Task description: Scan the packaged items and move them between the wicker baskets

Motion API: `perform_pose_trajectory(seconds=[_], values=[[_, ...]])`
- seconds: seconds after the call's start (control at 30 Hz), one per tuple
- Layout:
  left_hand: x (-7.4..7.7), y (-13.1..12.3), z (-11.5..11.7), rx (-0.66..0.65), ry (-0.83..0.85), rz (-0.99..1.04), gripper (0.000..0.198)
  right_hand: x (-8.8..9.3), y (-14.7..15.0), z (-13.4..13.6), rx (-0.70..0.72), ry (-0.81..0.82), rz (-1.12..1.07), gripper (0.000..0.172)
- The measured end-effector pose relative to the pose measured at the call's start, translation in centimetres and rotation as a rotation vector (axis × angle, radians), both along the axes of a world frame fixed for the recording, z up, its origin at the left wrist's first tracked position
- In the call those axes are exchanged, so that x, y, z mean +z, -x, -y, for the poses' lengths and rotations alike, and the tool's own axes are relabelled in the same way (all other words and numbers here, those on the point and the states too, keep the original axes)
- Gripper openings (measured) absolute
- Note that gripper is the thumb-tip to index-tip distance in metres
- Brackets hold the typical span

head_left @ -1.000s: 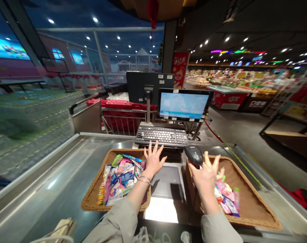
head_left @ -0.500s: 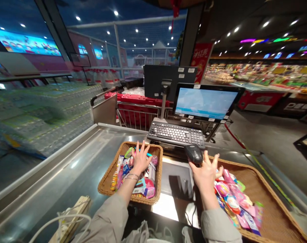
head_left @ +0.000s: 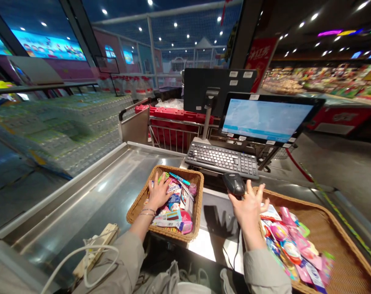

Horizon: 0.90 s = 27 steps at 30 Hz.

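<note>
My left hand (head_left: 158, 194) is over the left side of a small wicker basket (head_left: 200, 208), fingers spread, with no item visibly held. Small packaged sweets and toys (head_left: 174, 198) fill that basket, among them a blue pen-like stick (head_left: 179, 178). Whether the fingertips touch the items I cannot tell. My right hand (head_left: 249, 208) grips a black handheld barcode scanner (head_left: 233, 183) on its thumb side; the handle is hidden, and the other fingers stick out. A dark cord (head_left: 238, 249) hangs below it. Close by on the right, a larger wicker basket (head_left: 335, 228) contains colourful packets (head_left: 295, 245).
A keyboard (head_left: 222, 158) and a lit monitor (head_left: 267, 118) stand behind the baskets. The metal counter (head_left: 105, 192) has a raised edge on the left. A power strip (head_left: 95, 253) with white cables lies near my left sleeve. Beyond are a metal cart (head_left: 173, 134) and stacked bottle packs (head_left: 65, 122).
My left hand has shifted left across the small basket, uncovering more packets. My right hand and the scanner have kept together while the view turned slightly left.
</note>
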<state>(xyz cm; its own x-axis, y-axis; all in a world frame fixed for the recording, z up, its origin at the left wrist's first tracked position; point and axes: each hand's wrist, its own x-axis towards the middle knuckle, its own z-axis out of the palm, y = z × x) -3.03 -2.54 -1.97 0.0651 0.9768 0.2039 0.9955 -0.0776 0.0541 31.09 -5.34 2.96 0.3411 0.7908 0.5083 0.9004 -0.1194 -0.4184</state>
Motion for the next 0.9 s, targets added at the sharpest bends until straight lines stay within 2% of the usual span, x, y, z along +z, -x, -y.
perform_pose_trajectory(seconds=[0.27,0.53,0.73,0.9], values=[[-0.4,1.1,0.3,-0.065,0.146,-0.030,0.042,-0.2,0.6,-0.2,0.041,0.020,-0.011,0.043],[-0.4,1.1,-1.0,-0.157,0.178,-0.132,0.032,0.2,0.6,0.0,0.038,0.032,0.003,0.041],[-0.7,1.0,-2.0,-0.237,0.267,-0.152,0.035,0.2,0.1,-0.1,0.030,0.027,-0.003,0.043],[-1.0,0.9,-2.5,-0.246,0.303,-0.155,0.051,0.2,-0.2,-0.1,0.016,0.034,0.003,0.044]])
